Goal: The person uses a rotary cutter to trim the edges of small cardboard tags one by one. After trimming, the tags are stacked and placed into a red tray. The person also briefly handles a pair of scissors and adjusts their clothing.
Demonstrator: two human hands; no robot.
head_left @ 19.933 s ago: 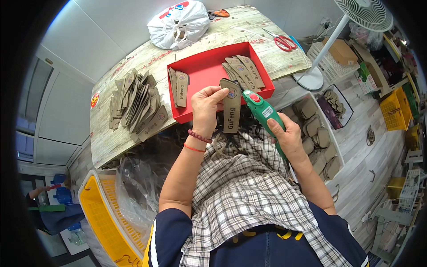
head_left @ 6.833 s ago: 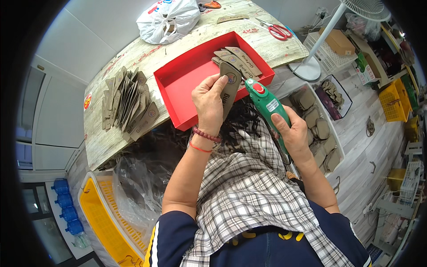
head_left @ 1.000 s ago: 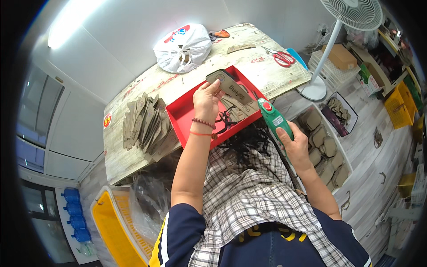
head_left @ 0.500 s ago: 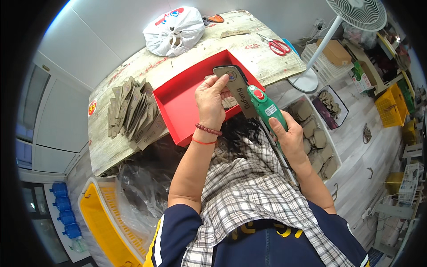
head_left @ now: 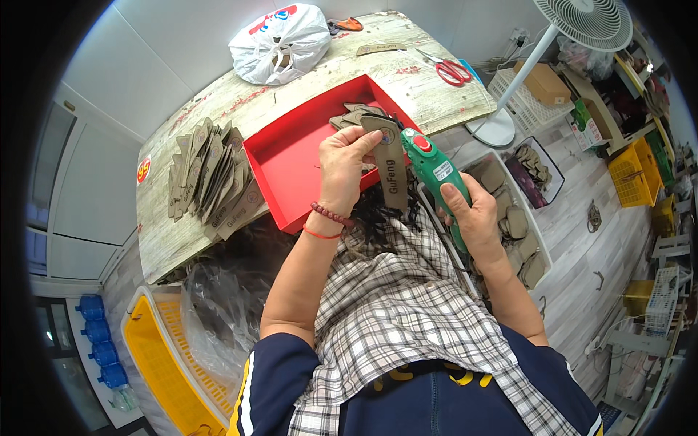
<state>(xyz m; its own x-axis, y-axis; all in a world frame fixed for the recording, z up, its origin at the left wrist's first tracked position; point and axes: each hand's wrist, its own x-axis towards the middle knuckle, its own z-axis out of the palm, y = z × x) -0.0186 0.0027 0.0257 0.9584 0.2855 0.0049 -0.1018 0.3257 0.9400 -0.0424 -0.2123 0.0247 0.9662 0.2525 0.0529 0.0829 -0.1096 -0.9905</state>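
Pinched between the thumb and fingers of my left hand (head_left: pixel 342 163) is a flat tan fabric piece (head_left: pixel 393 174) with rounded top and dark lettering. It hangs upright over the near right corner of a red box (head_left: pixel 291 174). My right hand (head_left: pixel 472 218) grips a green handheld power tool (head_left: pixel 436 171) with a red button. The tool's head lies close beside the piece's right edge; whether they touch I cannot tell. Behind my left fingers, more tan pieces (head_left: pixel 355 116) lie in the box's right part.
A stack of similar tan pieces (head_left: pixel 207 171) lies on the table left of the box. Farther back are a tied white plastic bag (head_left: pixel 280 47) and red-handled scissors (head_left: pixel 452 71). A bin of tan pieces (head_left: pixel 516 221) stands at right, a yellow basket (head_left: pixel 167 356) at lower left.
The fabric piece has swung from slanting to nearly upright, and its lower end has moved left, away from the tool's body. More pieces in the box show behind my left hand.
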